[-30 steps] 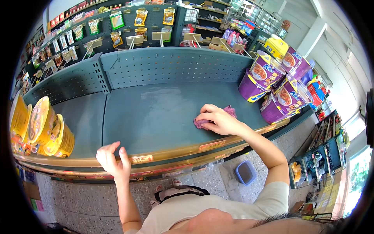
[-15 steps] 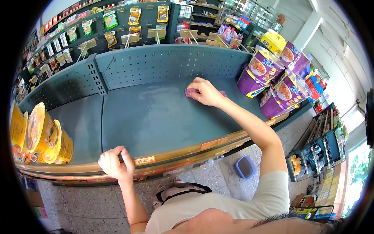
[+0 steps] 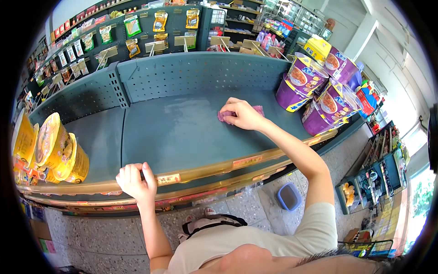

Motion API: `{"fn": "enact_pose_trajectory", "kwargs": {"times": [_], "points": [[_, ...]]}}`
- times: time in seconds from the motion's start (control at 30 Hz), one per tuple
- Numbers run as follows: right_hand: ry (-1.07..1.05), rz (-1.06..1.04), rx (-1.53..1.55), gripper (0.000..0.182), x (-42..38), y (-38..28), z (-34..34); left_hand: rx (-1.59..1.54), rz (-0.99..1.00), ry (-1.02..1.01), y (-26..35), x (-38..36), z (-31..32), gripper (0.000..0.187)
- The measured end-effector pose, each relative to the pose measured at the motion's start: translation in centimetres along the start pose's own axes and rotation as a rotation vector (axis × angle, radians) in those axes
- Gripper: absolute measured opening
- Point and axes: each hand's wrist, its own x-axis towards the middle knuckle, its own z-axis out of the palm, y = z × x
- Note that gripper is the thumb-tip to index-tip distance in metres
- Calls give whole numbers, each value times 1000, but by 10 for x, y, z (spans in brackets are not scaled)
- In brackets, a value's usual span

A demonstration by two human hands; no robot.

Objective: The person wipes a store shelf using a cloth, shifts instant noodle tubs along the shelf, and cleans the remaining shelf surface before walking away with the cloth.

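Note:
A grey-green metal shelf [image 3: 164, 132] with a perforated back panel spans the view. My right hand [image 3: 241, 114] is pressed on its surface, right of the middle, with fingers closed round a purple cloth [image 3: 258, 110]. Part of the cloth sticks out beyond the hand; the rest is hidden under it. My left hand [image 3: 137, 181] rests at the shelf's front edge [image 3: 205, 171], its fingers curled over the rail beside a red price label [image 3: 168, 179]. The wet-looking shelf surface shines near the back.
Purple instant-noodle tubs [image 3: 319, 102] are stacked at the shelf's right end. Yellow noodle tubs [image 3: 59, 150] stand at the left end. A blue-grey bucket [image 3: 289, 197] is on the floor below. Behind the panel, packets [image 3: 160, 21] hang on hooks.
My right hand has shifted slightly toward the front of the shelf with the cloth, and more cloth shows behind it. My left hand stays at the front edge. The view has tilted slightly.

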Motion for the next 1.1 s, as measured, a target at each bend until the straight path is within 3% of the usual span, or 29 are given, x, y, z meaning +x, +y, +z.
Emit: {"fn": "enact_pose_trajectory", "kwargs": {"times": [0.5,1.1], "points": [[-233,-113,49,19,-67,-48,-12,37,-8,-27,1,0,-1,23],[62,2,-59,18,18,-3,14,36,3,-28,2,1,0,24]]}}
